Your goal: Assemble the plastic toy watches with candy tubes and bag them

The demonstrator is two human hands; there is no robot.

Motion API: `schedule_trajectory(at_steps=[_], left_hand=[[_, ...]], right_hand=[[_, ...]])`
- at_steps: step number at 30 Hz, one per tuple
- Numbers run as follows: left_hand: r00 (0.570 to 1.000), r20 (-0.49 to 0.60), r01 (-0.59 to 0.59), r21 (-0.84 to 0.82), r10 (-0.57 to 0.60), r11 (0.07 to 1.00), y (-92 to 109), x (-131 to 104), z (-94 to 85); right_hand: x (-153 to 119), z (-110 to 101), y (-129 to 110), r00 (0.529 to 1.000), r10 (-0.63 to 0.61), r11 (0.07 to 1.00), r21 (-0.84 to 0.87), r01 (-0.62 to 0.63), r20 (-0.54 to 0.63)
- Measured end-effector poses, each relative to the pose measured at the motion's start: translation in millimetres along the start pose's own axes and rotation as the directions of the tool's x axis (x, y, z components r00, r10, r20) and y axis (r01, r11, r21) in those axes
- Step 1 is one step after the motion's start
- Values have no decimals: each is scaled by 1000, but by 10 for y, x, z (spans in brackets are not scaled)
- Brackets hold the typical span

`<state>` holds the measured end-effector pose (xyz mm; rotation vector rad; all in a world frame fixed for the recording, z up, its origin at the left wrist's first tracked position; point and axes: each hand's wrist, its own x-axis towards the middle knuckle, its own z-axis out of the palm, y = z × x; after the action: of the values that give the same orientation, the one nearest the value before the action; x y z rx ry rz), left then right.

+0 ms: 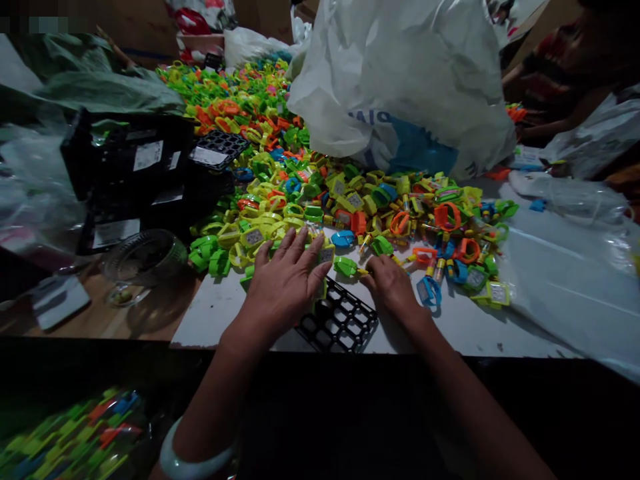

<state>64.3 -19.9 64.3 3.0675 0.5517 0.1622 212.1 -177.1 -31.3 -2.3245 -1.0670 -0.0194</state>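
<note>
My left hand (287, 277) lies palm down, fingers spread, over yellow and green toy watches at the near edge of the pile. Part of a yellow toy watch (327, 253) shows beside its thumb and forefinger. My right hand (393, 283) is closed, its fingertips at the yellow end of a green toy watch (345, 267); what lies between the fingers is hidden. Below and between both hands is a black plastic grid tray (345, 320), partly covered by my left hand. A blue toy watch (343, 239) lies just beyond the hands.
A large pile of colourful toy watches (265, 160) spreads across the white tabletop (200, 320). Behind it stands a big white plastic bag (400, 73). Black trays (130, 167) and a clear bowl (145, 257) are at left. Clear plastic bags (570, 260) lie right, near another person (565, 80).
</note>
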Motion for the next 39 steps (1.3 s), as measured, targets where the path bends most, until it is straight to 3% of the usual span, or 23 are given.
schedule_trajectory(at_steps=[2,4,6,8,9,11,18,28,33,35,37,39], left_hand=[[1000,11,-10,1,10,1000,-15,-2,-8],[999,14,-31,5,30,1000,-21,-3,-7],[999,14,-44,11,44,999,-22,-2,-3],[999,14,-42,18,41,999,-19,0,0],[999,14,-38,22,38,999,-16,-1,1],[999,15,-36,30,36,999,-9,-5,0],[999,-8,-31,45,31,999,9,1,30],[1000,13,-10,29,10,1000,15,42,25],[1000,3,9,20,-9,1000,49,72,5],[1000,-7,-2,8,2,1000,34,59,6],[1000,-2,-20,-3,20,1000,-1,39,7],[999,19,-32,-13,33,999,-41,23,0]], right_hand=[[-8,-39,64,998,13,999,47,-16,68],[-47,-37,-6,989,63,960,264,-96,131],[-85,5,-159,964,96,815,537,-218,247],[-97,83,-311,939,40,645,709,-286,343],[-94,129,-366,933,7,599,746,-292,359],[-75,220,-420,934,-18,597,753,-275,356],[-63,349,-424,983,-21,765,635,-103,185],[-127,475,-506,982,-184,837,530,134,43],[-86,300,-410,984,-172,860,494,129,41],[-33,135,-231,994,-69,935,342,92,-79],[31,-24,13,974,45,997,69,-30,-220],[79,-137,247,961,93,972,-185,-144,-260]])
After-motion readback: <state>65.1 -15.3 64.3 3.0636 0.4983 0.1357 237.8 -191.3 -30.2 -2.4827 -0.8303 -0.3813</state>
